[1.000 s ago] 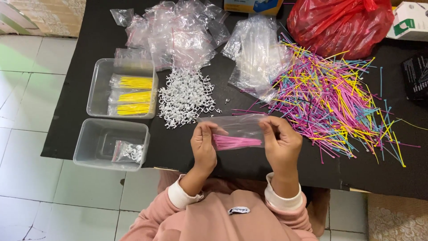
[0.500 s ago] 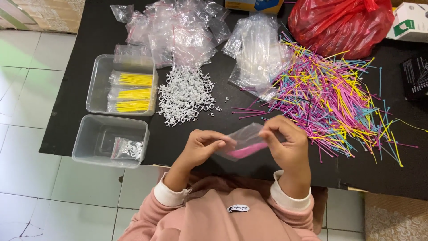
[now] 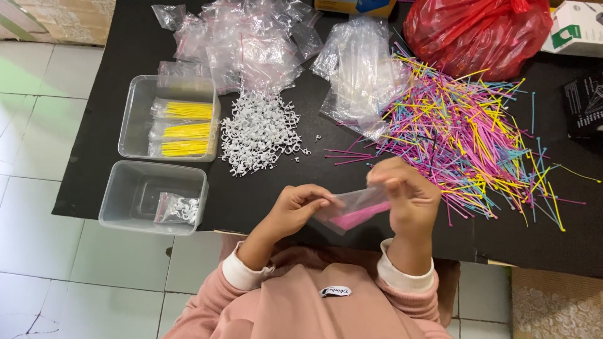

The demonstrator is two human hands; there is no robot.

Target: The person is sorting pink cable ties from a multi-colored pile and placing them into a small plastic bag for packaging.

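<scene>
Both my hands hold one small clear plastic bag (image 3: 352,208) with pink cable ties inside, lifted just above the black table (image 3: 251,194) near its front edge. My left hand (image 3: 295,210) pinches the bag's left end. The bag's right end is gripped by my right hand (image 3: 405,194), and the bag tilts down to the left. A big loose heap of pink, yellow and blue cable ties (image 3: 477,138) lies right of my hands. Just beyond my left hand sits a pile of white cable clips (image 3: 257,135).
Two clear tubs stand at the left: the far one (image 3: 135,119) holds bags of yellow ties, the near one (image 3: 125,201) a small bag of white clips. Empty clear bags (image 3: 251,37) lie at the back, beside a red plastic bag (image 3: 477,31). A white box (image 3: 575,28) sits far right.
The bag of pink ties was held flat and level. My hands have lifted it and tilted it, and my left hand has slid along its left end.
</scene>
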